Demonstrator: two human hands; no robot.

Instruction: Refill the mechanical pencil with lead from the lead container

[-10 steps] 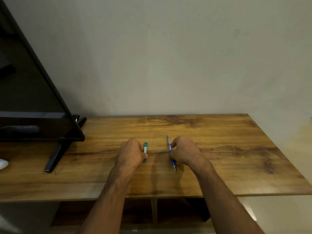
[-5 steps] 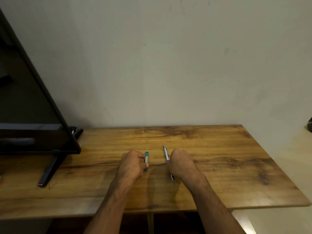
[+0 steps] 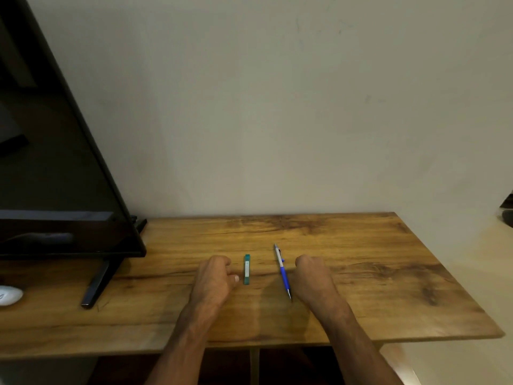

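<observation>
A slim teal lead container (image 3: pixel 246 269) lies flat on the wooden table (image 3: pixel 361 287), pointing away from me. To its right lies a blue and silver mechanical pencil (image 3: pixel 282 270), tip toward me. My left hand (image 3: pixel 213 280) rests on the table just left of the container, fingers curled, holding nothing; a small gap separates the thumb from the container. My right hand (image 3: pixel 313 277) rests just right of the pencil, fingers curled under, also apart from it.
A large black monitor (image 3: pixel 55 162) stands at the left, its foot (image 3: pixel 97 284) reaching toward me. A white mouse (image 3: pixel 9 295) sits at the far left edge. A plain wall closes the back. The table's right edge ends near a pale floor.
Both hands have let go and drawn slightly outward: the left off the lead container, the right off the pencil. Both objects now lie fully exposed on the table.
</observation>
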